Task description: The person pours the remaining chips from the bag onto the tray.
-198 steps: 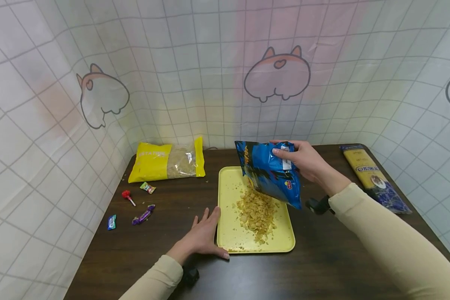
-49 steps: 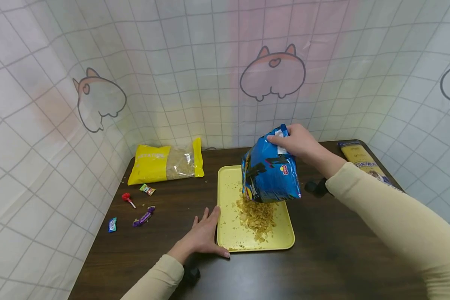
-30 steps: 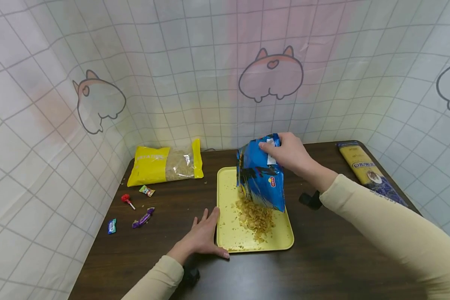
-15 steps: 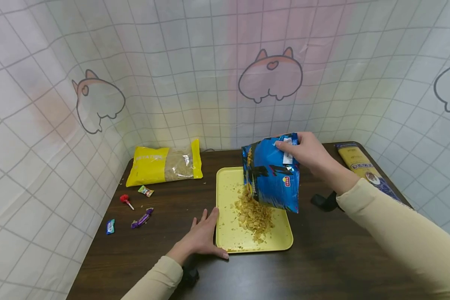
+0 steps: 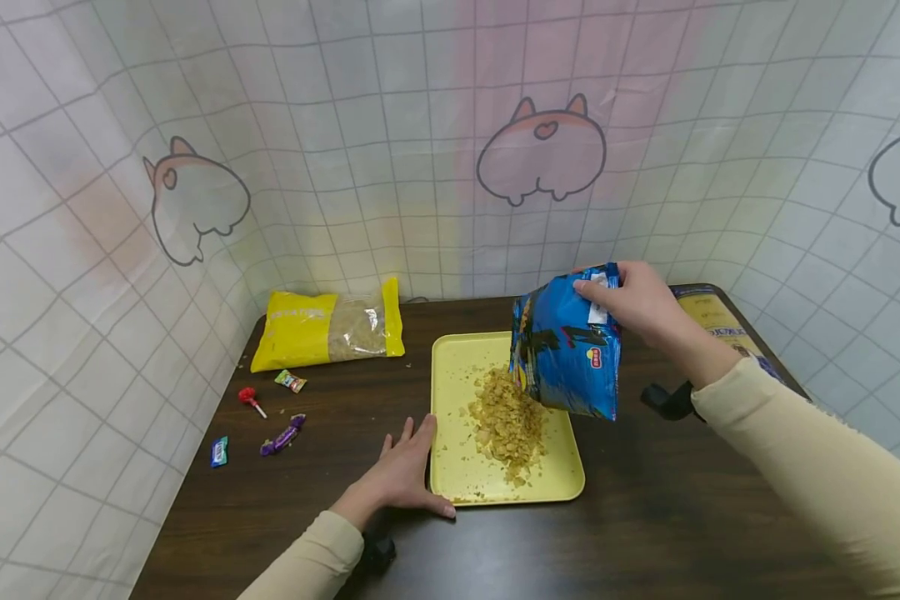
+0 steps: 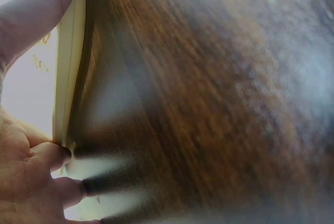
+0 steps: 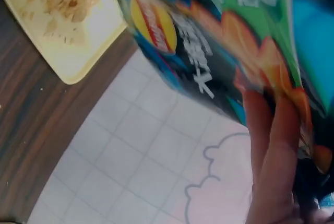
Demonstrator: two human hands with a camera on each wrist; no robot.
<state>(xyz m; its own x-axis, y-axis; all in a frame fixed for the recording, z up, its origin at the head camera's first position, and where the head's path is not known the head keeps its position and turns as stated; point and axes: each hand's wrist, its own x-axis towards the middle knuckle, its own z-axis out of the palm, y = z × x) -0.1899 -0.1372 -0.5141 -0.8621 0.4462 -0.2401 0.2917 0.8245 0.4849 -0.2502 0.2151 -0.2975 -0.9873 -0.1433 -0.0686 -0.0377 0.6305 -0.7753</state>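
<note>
A blue chip bag (image 5: 570, 346) tilts over the right side of the yellow tray (image 5: 453, 483), gripped near its upper end by my right hand (image 5: 637, 300). In the right wrist view, fingers press against the bag's printed face (image 7: 193, 41). On the tray lies a heap of crushed chips (image 5: 506, 425), with small crumbs scattered around it. My left hand (image 5: 401, 471) rests at the tray's lower left corner, fingers spread along the side and thumb at the front edge. The left wrist view shows the thumb (image 6: 36, 15) and fingers against the tray's rim (image 6: 70, 57).
Behind and left lies a yellow bag with a clear window (image 5: 330, 325). Near it are a red lollipop (image 5: 248, 396), a purple candy (image 5: 283, 436), a green-wrapped candy (image 5: 291, 381) and a blue one (image 5: 220, 452). A yellow and blue packet (image 5: 712, 317) lies behind my right arm.
My right hand has shifted the chip bag back and forth over the tray, most recently to the right, uncovering more of the heap. The left hand stays at the tray corner.
</note>
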